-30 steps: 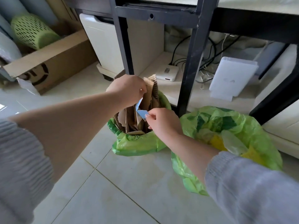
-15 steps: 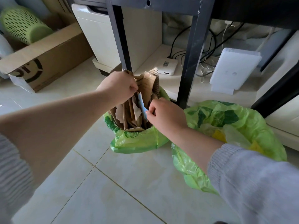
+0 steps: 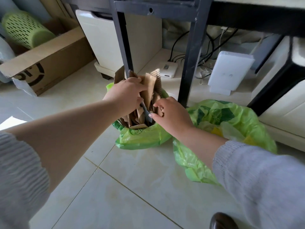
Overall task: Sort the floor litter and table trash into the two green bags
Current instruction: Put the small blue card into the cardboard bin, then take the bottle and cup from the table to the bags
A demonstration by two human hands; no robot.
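**Blue scrap down among the cardboard**

Since a second ago the blue scrap [image 3: 147, 115] has dropped from between the two hands into the pack of cardboard; the right hand [image 3: 171, 115] has let go of it. It now stands on edge, long axis near upright and leaning slightly, lower end toward the bag's near rim. Thin, flat, pale blue-grey; blurred, so its exact outline is unclear.

Left hand [image 3: 126, 95]: fingers closed round the tops of the brown cardboard pieces [image 3: 148, 93], pulling them aside. Right hand: fingers [image 3: 158, 104] spread and loosely curled, holding nothing, thumb tip just beside the scrap; contact possible, cannot tell.

Cardboard stands upright in the left green bag [image 3: 140, 137], on the tiled floor [image 3: 125, 187] against a black frame leg [image 3: 124, 42]. Right green bag [image 3: 231, 116] lies just beside it, mouth open, yellow and clear wrappers inside.
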